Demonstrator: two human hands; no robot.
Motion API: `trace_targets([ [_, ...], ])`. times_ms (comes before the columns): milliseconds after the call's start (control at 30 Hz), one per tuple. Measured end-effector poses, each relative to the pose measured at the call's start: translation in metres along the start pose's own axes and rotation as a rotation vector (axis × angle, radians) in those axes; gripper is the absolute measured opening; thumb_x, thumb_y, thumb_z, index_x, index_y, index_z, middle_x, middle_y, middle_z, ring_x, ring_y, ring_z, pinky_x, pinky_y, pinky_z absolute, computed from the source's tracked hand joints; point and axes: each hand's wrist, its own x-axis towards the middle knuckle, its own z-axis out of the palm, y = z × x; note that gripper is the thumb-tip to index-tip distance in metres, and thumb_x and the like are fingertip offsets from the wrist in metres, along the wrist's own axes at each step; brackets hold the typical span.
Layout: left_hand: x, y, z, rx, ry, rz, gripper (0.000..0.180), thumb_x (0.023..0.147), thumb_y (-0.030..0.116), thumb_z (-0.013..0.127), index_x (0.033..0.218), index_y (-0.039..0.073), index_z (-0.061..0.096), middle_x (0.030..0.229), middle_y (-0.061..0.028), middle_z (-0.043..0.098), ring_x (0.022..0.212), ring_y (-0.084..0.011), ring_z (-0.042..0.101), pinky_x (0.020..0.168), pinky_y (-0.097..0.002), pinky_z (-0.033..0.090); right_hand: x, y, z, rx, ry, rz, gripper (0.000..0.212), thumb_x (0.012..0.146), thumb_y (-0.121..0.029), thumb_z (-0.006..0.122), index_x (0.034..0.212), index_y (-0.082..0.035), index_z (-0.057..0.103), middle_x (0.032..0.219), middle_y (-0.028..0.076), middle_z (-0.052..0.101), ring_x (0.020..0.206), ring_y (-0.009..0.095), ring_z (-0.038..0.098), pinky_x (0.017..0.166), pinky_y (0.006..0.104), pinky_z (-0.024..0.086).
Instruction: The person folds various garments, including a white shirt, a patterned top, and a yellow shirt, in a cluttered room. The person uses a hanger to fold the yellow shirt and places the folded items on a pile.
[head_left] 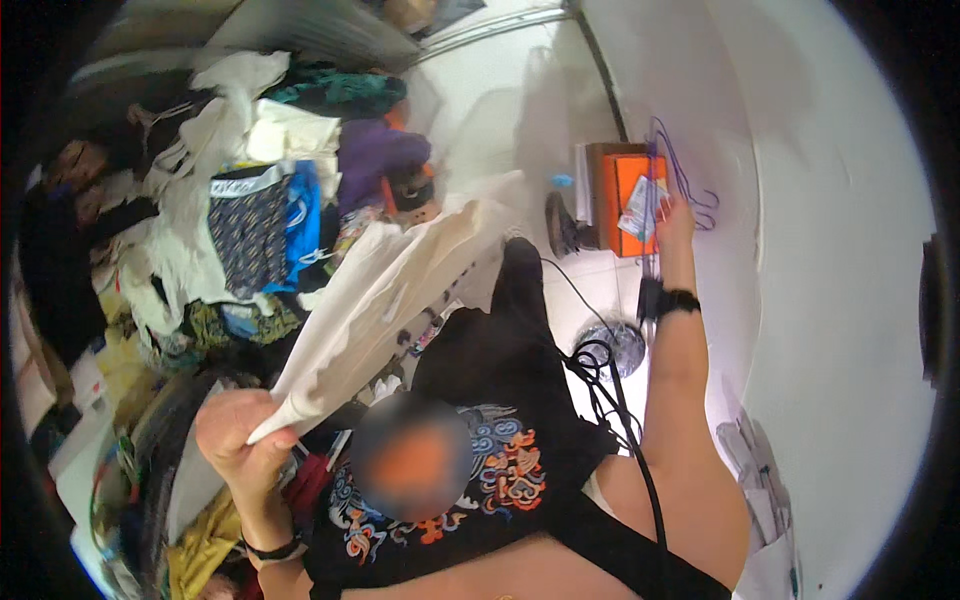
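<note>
My left hand (245,435) pinches one corner of a white garment (365,300). The cloth stretches away from my fingers toward the middle of the view, with dark marks along its right edge. What kind of garment it is, I cannot make out. Out to the right, my right hand (675,218) is closed around several thin purple wire hangers (706,205), whose hooks stick out past the hand. Behind this hand an orange box (625,195) stands on the floor near the wall.
A big heap of clothes fills the left, including patterned shorts (250,235) and a purple garment (375,155). Black cables (597,385) hang beside my right leg, near a clear plastic-wrapped roll (612,348). A dark shoe (563,225) is by the box. A white wall (840,300) closes the right side.
</note>
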Motion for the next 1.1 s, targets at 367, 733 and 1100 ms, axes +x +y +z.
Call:
trace_targets([
  [367,-0.101,0.003,-0.125,0.089,0.405,0.094,0.043,0.082,0.039,0.077,0.074,-0.001,0.063,0.062,-0.0039,0.057,0.052,-0.0146,0.050,0.050,-0.0273,0.036,-0.409,-0.036,0.256,-0.951,-1.903,-0.718,0.047,0.081,-0.021,0.074,0.124,-0.010,0.058,0.149,0.008,0.046,0.135,0.023,0.043,0.113,0.0391,0.033],
  [733,-0.323,-0.050,-0.276,-0.385,0.886,-0.376,0.025,0.097,0.027,0.064,0.094,0.003,0.067,0.081,0.0042,0.062,0.071,-0.0023,0.051,0.065,-0.0208,0.041,-0.684,-0.036,0.273,-0.691,-1.928,-0.443,0.016,0.101,-0.027,0.056,0.106,-0.012,0.054,0.096,-0.007,0.053,0.093,0.004,0.047,0.083,0.0217,0.041],
  [1100,-0.425,-0.056,-0.323,-0.825,0.946,-0.273,0.030,0.096,0.029,0.064,0.106,0.001,0.066,0.099,-0.0057,0.069,0.084,-0.0110,0.064,0.075,-0.0252,0.049,-0.839,-0.068,0.264,-1.050,-2.260,-0.317,0.034,0.089,-0.029,0.071,0.110,-0.003,0.066,0.103,0.006,0.068,0.090,0.011,0.062,0.083,0.0252,0.048],
])
